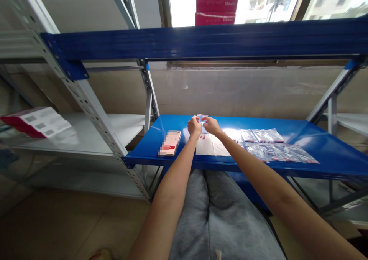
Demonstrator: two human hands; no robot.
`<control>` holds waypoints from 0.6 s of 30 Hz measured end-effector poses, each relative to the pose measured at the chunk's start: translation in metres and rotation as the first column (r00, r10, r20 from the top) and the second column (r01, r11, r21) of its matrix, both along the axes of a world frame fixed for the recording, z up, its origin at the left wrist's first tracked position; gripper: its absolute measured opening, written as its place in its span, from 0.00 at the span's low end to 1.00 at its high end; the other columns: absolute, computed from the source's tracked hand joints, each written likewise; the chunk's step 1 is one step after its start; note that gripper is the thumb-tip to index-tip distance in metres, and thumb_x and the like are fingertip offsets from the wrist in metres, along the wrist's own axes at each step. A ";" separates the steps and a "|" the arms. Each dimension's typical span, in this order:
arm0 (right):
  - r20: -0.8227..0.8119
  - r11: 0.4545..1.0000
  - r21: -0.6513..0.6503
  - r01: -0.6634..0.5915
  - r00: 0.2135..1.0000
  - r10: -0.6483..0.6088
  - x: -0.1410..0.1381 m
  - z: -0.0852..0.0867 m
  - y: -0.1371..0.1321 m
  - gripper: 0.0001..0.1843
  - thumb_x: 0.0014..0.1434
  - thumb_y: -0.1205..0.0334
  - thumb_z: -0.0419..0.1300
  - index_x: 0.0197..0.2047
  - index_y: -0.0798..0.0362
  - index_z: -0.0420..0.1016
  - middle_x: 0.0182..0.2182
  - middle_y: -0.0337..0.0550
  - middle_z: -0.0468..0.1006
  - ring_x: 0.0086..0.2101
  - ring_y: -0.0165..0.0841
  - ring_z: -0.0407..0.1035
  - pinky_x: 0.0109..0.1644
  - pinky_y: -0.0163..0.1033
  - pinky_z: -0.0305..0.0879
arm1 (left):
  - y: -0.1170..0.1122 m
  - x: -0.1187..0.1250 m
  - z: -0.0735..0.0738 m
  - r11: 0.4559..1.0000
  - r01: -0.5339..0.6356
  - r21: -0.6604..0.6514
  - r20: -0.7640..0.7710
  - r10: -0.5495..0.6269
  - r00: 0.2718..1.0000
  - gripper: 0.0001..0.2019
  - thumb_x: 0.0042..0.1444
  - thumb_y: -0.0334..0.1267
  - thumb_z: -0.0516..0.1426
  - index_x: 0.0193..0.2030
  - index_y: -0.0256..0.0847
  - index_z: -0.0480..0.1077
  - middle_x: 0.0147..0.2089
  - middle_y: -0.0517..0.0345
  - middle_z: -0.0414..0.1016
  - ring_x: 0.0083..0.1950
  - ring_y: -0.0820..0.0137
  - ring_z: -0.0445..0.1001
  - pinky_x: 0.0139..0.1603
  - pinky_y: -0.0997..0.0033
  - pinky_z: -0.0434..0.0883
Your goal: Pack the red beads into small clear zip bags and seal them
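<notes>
Above the back part of the blue shelf, my left hand [194, 127] is closed on the edge of a small clear plastic bag [202, 116]. From the other side, my right hand [212, 125] has its bent fingers on the same bag; the exact grip is too small to see well. Just below the hands, several small red pieces [202, 137] lie on a white sheet [211, 147]. To the right, several flat clear bags [268, 135] with small reddish contents are laid out in two rows, the front row [283, 152] partly past the sheet's edge.
A pinkish box or pad [171, 143] lies left of the sheet on the blue shelf [324, 145]. A blue crossbeam [201, 43] runs overhead between metal uprights. On the grey shelf at left sits a red and white box [40, 122]; red boxes [217, 3] stand by the window.
</notes>
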State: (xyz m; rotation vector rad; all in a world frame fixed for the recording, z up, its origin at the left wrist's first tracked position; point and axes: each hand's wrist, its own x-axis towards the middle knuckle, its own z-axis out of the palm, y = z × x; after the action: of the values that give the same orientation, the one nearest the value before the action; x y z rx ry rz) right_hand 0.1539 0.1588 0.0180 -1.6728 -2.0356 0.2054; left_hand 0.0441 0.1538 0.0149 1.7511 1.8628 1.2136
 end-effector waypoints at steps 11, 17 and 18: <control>-0.756 0.983 0.121 0.140 0.655 -0.001 0.026 -0.017 -0.102 0.19 0.55 0.53 0.61 0.49 0.50 0.77 0.40 0.46 0.79 0.33 0.37 0.77 0.35 0.40 0.73 | -0.112 -0.007 -0.003 0.962 0.231 0.143 0.428 -0.271 0.862 0.12 0.55 0.24 0.59 0.43 0.40 0.78 0.40 0.55 0.81 0.38 0.70 0.79 0.41 0.72 0.74; -0.810 0.996 0.067 0.061 0.586 0.018 0.016 -0.038 -0.147 0.15 0.52 0.50 0.64 0.37 0.52 0.74 0.29 0.40 0.75 0.26 0.36 0.77 0.25 0.35 0.68 | -0.160 -0.034 -0.010 0.950 0.308 -0.044 0.173 -0.296 0.939 0.16 0.53 0.20 0.58 0.44 0.42 0.78 0.40 0.56 0.80 0.36 0.71 0.77 0.42 0.71 0.75; -0.810 0.998 0.058 0.024 0.585 0.033 0.015 -0.038 -0.148 0.16 0.51 0.49 0.65 0.36 0.52 0.73 0.29 0.40 0.75 0.26 0.36 0.77 0.25 0.35 0.69 | -0.163 -0.036 -0.007 0.953 0.299 -0.042 0.119 -0.292 0.949 0.17 0.53 0.22 0.60 0.47 0.43 0.77 0.43 0.55 0.80 0.39 0.70 0.78 0.44 0.69 0.75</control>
State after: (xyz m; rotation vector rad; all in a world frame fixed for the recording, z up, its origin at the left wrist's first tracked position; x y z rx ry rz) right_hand 0.1690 0.0107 -0.0196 -1.1737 -1.2996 0.7568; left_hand 0.0083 -0.0097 0.0080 1.8106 1.4917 1.1032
